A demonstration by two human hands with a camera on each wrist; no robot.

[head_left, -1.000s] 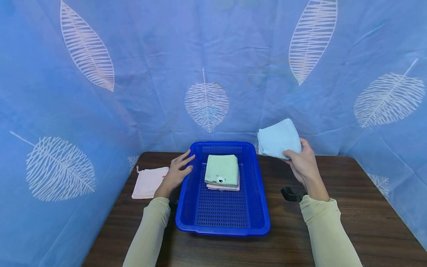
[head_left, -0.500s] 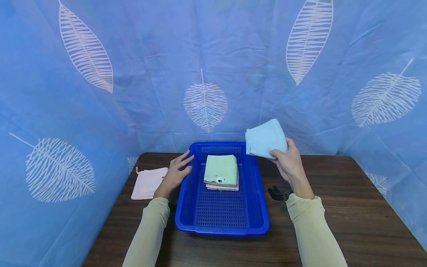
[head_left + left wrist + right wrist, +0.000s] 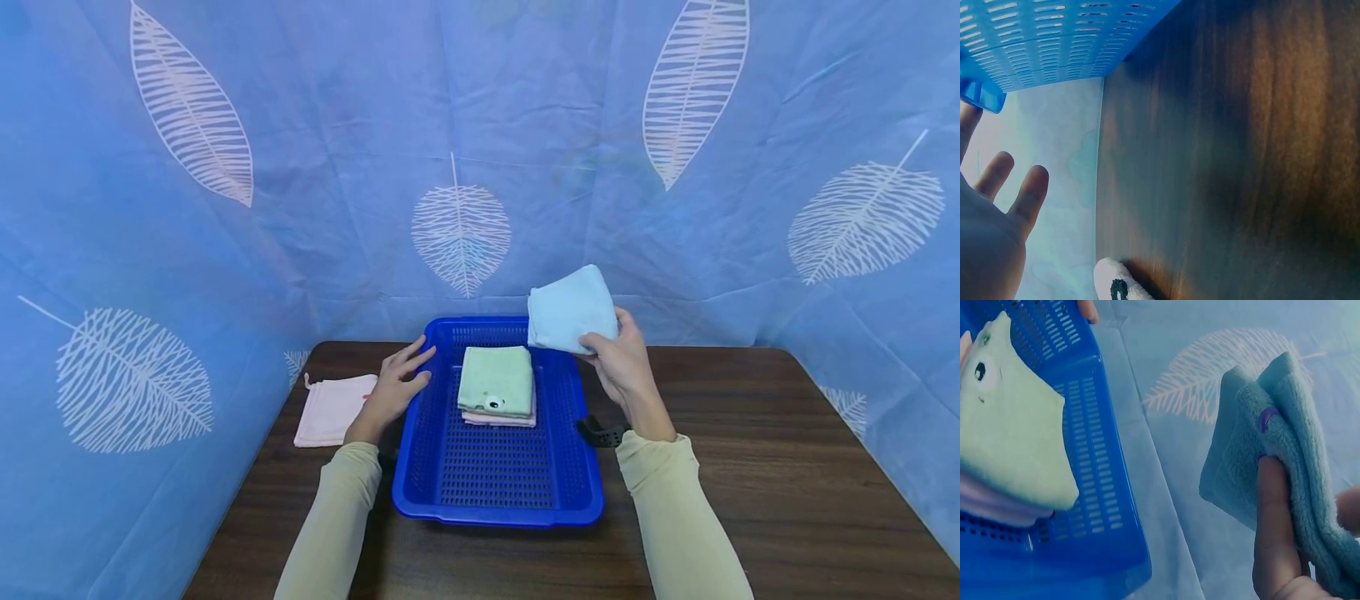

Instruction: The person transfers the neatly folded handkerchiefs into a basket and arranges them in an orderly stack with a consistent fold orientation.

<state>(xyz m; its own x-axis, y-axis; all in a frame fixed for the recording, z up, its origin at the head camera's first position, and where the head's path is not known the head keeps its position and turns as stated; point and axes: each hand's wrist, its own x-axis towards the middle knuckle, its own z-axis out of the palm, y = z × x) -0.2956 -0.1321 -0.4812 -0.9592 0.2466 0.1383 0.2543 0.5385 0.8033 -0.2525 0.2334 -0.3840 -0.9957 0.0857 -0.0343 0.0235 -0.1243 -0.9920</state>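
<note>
My right hand point(image 3: 626, 367) pinches a folded light blue towel point(image 3: 572, 310) between thumb and fingers. The towel is raised over the back right corner of a blue plastic basket point(image 3: 498, 517). In the right wrist view its thick layered folds point(image 3: 1313, 462) stand between thumb and fingers. My left hand point(image 3: 393, 392) lies at the basket's left side, fingers spread and straight, fingertips at the rim. Inside the basket a folded green towel point(image 3: 495, 375) with an animal face rests on a folded pink towel point(image 3: 498, 420).
Left of the basket, a folded pale pink towel point(image 3: 330, 414) with a small loop lies on the dark wooden table point(image 3: 765, 467). A blue leaf-print cloth point(image 3: 337, 208) hangs behind and along both sides. A black strap point(image 3: 600, 433) is at my right wrist.
My right hand has carried the light blue towel leftward, from right of the basket to over its back right corner. The left hand has stayed at the left rim.
</note>
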